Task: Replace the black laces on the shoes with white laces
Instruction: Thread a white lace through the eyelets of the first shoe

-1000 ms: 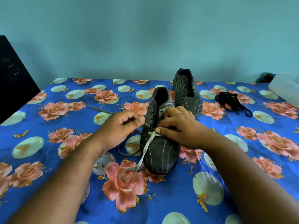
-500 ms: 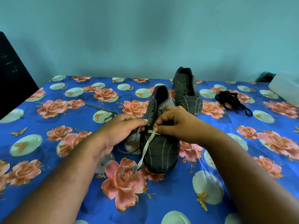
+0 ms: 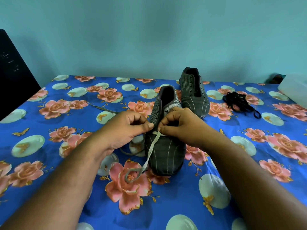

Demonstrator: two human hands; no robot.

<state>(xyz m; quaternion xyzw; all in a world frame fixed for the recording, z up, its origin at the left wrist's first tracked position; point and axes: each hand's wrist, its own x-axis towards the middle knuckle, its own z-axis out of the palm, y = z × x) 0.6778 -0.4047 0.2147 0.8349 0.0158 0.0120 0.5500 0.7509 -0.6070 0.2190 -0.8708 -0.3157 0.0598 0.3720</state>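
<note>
A dark striped shoe point(image 3: 166, 151) lies toe toward me in the middle of the table. A white lace point(image 3: 150, 151) runs through its lowest eyelets, one end trailing over the toe and curling on the cloth. My left hand point(image 3: 126, 128) pinches the lace at the shoe's left side. My right hand point(image 3: 181, 125) pinches at the eyelet row just above the lace crossing. The second shoe point(image 3: 192, 92), without a lace, stands behind. A pile of black laces point(image 3: 239, 102) lies to its right.
The table point(image 3: 49, 163) wears a blue cloth with pink roses. A black object point(image 3: 13, 77) stands at the left edge. A white container point(image 3: 294, 90) sits at the far right. Another grey lace point(image 3: 104, 109) lies on the cloth behind my left hand.
My left hand has moved right, closer to the shoe and to my right hand. The right hand shifted slightly up the eyelet row. The shoes have stayed put.
</note>
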